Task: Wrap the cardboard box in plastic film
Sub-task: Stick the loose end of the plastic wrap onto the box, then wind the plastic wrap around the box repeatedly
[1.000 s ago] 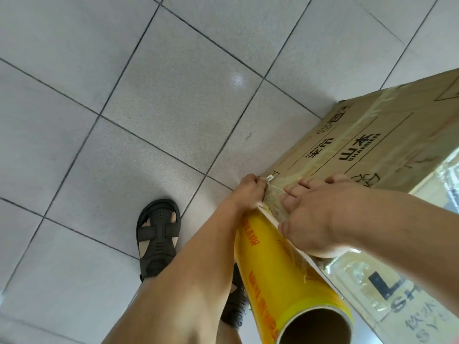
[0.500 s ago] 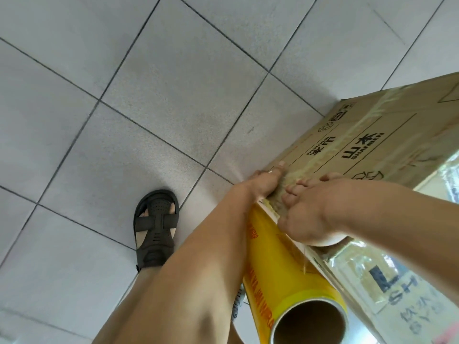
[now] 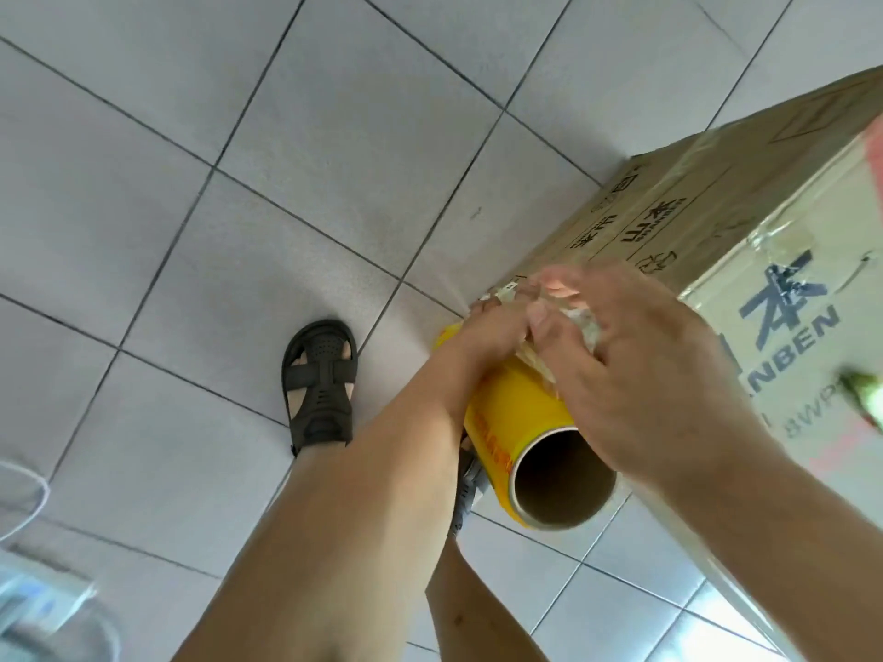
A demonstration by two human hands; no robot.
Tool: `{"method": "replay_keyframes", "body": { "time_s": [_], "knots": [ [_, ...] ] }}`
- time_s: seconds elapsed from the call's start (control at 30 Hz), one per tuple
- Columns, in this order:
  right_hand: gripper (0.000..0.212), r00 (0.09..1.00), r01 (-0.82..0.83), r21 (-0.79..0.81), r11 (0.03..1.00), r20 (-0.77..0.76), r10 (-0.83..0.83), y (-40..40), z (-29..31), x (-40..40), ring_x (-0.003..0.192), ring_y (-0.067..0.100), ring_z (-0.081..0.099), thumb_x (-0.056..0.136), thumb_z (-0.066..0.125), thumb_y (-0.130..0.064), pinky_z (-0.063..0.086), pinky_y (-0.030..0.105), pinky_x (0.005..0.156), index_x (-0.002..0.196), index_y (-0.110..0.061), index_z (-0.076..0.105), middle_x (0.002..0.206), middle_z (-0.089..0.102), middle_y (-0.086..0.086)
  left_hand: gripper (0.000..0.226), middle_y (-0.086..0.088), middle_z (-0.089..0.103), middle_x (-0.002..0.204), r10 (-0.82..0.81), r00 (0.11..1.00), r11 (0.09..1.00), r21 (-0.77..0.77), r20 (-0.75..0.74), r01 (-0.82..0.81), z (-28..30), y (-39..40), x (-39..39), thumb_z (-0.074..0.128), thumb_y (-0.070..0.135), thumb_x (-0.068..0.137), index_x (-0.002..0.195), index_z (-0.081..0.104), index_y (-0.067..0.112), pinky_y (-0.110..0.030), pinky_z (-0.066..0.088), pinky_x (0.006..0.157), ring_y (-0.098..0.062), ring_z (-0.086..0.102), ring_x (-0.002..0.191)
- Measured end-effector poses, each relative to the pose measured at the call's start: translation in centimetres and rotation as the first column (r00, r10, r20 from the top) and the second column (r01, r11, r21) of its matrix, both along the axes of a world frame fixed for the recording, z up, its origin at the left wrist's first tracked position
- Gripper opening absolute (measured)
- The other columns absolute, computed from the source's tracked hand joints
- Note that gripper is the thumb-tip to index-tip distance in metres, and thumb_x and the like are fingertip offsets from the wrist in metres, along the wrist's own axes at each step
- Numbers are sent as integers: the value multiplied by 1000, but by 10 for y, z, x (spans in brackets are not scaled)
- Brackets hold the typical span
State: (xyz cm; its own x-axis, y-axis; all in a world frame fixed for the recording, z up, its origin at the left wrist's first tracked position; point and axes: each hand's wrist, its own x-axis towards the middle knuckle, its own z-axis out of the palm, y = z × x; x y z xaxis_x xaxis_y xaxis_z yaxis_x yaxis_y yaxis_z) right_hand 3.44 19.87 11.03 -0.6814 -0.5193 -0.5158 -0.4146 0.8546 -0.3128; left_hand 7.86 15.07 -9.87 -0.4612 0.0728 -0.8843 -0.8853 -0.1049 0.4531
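Note:
A brown cardboard box [image 3: 707, 217] with black printed lettering stands on the tiled floor at the right, with clear film over its faces. A yellow roll of plastic film [image 3: 516, 418] with a cardboard core leans against the box's near corner. My left hand [image 3: 492, 322] rests on the far end of the roll at the box corner. My right hand [image 3: 635, 370] pinches a bunched piece of clear film [image 3: 580, 322] just above the roll. Both hands meet at the corner, and the fingers are blurred.
Grey floor tiles [image 3: 286, 183] with dark grout spread to the left and behind. My foot in a dark sandal [image 3: 319, 384] stands left of the roll. A blurred pale object [image 3: 28, 590] lies at the bottom left corner.
The view has shifted, showing more of the box's near face. My right hand has lifted off the box edge and gathered the film into a bunch. The left hand stays at the corner.

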Motion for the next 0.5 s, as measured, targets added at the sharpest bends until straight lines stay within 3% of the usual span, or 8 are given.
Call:
{"method": "replay_keyframes", "body": {
  "time_s": [0.03,0.1,0.17,0.23,0.27,0.33,0.4,0.5],
  "knots": [
    [32,988,123,-89,988,-82,-130,13,11,17,95,8,46,97,44,-44,36,26,72,122,-27,56,103,46,-16,113,-20,40,173,-65,998,997,-41,-24,64,17,-2,1,19,83,84,166,42,9,-50,29,133,-37,37,161],
    [28,916,368,-98,925,-131,-379,41,27,50,91,14,50,94,46,-48,32,29,74,111,-27,51,97,50,-12,107,-9,39,176,5,1000,1000,20,22,-5,52,-3,5,17,94,93,167,45,22,-49,26,135,-30,36,163],
    [41,800,596,135,792,-5,-601,64,27,77,91,19,55,88,44,-62,32,33,75,113,-29,42,97,58,-9,96,-8,49,170,44,998,998,34,40,-46,70,-1,17,20,92,97,162,53,30,-50,30,133,-31,45,157],
    [66,670,632,389,670,160,-725,72,23,95,91,24,63,82,36,-78,43,38,78,122,-26,38,100,65,-2,105,-11,53,166,45,998,998,45,38,-47,81,3,27,19,104,84,160,53,40,-54,34,131,-35,50,153],
    [72,589,655,418,629,237,-772,76,16,100,89,25,68,79,36,-82,50,41,79,123,-25,38,99,67,1,115,-12,55,165,56,998,997,54,32,-57,80,6,29,17,110,75,160,52,42,-55,35,131,-36,51,152],
    [55,464,735,385,557,312,-829,85,0,103,76,27,73,88,46,-68,57,47,73,116,-21,38,95,67,6,127,-11,58,163,48,998,995,80,48,-52,70,12,30,18,115,62,159,55,41,-56,36,130,-35,55,149],
    [29,504,736,334,589,311,-806,94,-15,101,73,35,72,97,48,-36,58,51,71,115,-15,39,91,67,12,133,-7,58,163,58,996,991,114,60,-65,55,18,33,22,121,51,154,60,46,-55,34,131,-33,54,151],
    [21,727,563,341,753,229,-647,104,-16,92,78,33,63,100,38,-24,52,40,72,115,-10,35,84,59,11,120,-4,60,161,121,987,983,128,102,-133,67,18,31,23,117,62,154,58,48,-48,36,130,-27,56,147]
  ]
}}
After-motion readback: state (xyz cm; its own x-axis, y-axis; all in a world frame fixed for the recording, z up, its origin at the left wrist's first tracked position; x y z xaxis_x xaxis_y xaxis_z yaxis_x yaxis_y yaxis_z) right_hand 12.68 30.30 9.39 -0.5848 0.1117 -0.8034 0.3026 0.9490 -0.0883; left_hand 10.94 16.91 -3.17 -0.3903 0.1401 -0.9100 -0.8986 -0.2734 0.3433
